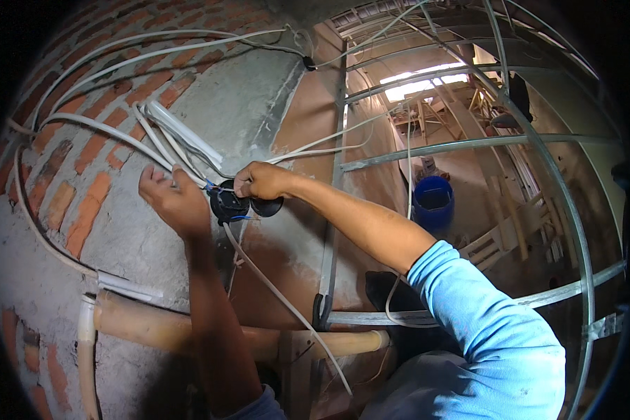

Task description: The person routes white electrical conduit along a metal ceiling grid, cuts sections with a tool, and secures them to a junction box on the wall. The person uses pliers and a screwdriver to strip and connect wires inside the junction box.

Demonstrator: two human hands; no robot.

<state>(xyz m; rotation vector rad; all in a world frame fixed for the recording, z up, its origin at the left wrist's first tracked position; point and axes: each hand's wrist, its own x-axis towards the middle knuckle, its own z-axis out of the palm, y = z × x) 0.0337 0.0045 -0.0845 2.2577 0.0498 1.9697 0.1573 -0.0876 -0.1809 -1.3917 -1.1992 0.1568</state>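
Left hand (173, 199) up at the wall (234, 98), fingers loosely spread and wide, thumb side toward the box, nothing seen gripped in it; right hand (262, 180) narrow, fingers curled, tips against the top of the black round box (229, 208); can't tell whether they close on a wire or just press on the box; the box sits between the two hands, near the right edge of the grey concrete strip; a second black round piece (267, 206) is just right of it, under the right hand, partly covered; short blue wires (241, 218) show at the box's lower right, more blue at its upper left; a white cable (276, 280) leaves the box's underside and slants down right, free end low in view; another white cable (112, 131) runs in from the wall's left edge to the box; white trunking (182, 131) lies slanted above the left hand; a smaller black box (309, 64) is farther up, near the wall's upper edge, with cables running to it; beige pipe (143, 318) crosses low on the wall, behind the left forearm; steel frame (427, 150) stands to the right; blue barrel (432, 204) on the floor beyond it.
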